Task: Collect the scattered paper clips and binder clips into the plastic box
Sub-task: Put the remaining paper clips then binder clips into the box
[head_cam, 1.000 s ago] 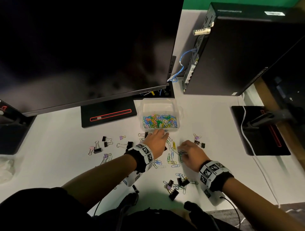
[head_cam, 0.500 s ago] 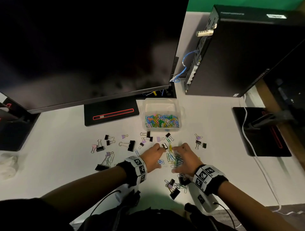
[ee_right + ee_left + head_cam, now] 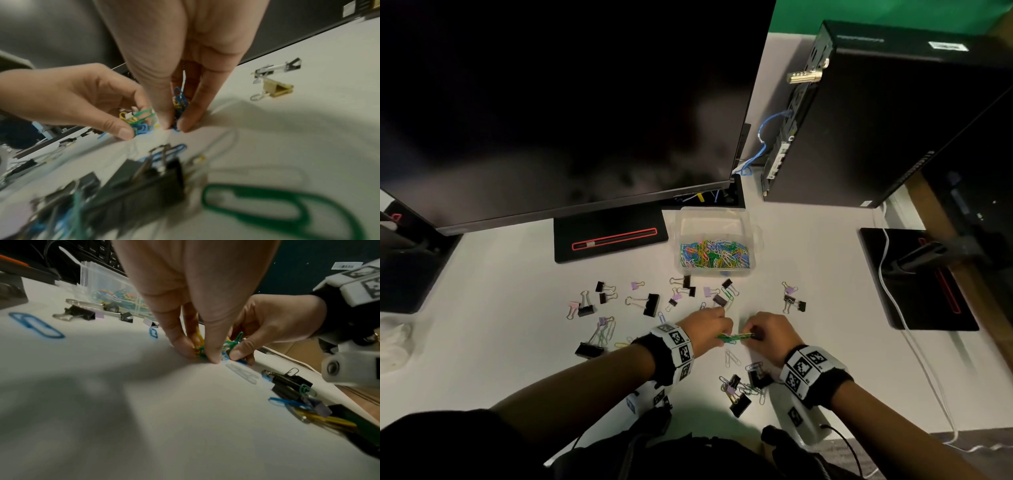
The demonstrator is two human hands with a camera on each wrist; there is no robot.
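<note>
At desk centre, left hand [image 3: 707,329] and right hand [image 3: 768,334] meet, fingertips down on the desk [image 3: 500,325], each pinching part of one bunch of paper clips [image 3: 734,337]. Wrist views show the bunch as green, yellow and blue; head view shows only a green streak. Near binder clips [image 3: 144,183] are blurred in the right wrist view. Farther off, more binder clips lie scattered before the box [image 3: 717,240], part-filled with clips, beside a monitor base [image 3: 609,236].
</note>
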